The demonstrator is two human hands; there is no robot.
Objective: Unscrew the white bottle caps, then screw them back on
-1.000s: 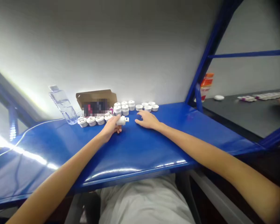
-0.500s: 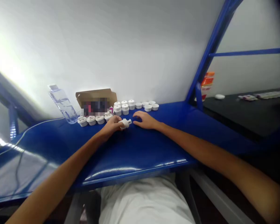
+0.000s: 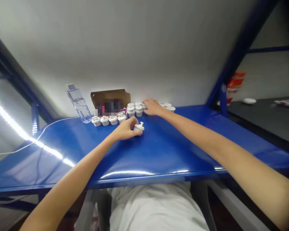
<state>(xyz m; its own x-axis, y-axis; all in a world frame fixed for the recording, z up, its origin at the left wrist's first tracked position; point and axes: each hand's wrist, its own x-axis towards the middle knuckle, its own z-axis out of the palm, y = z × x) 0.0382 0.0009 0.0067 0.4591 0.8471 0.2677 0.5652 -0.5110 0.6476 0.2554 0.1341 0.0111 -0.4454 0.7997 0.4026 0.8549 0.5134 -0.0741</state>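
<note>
A small white round part with a knob on top is held between the thumb and fingers of my left hand, just above the blue table. My right hand reaches to the back, over the row of white parts. Its fingertips bend down beside the stacked white parts, and whether they grip one is hidden. White round caps show to the right of that hand. Several white parts with fittings on top stand in a row on the left.
An open cardboard box with blurred contents stands at the back, beside a tilted clear bottle. A white cable runs along the left. Blue metal frames rise on both sides. An orange and white packet stands at the right.
My right hand has moved back from the table's middle to the white parts. In my left hand, the white part now has its knob upward. The camera view has shifted.
</note>
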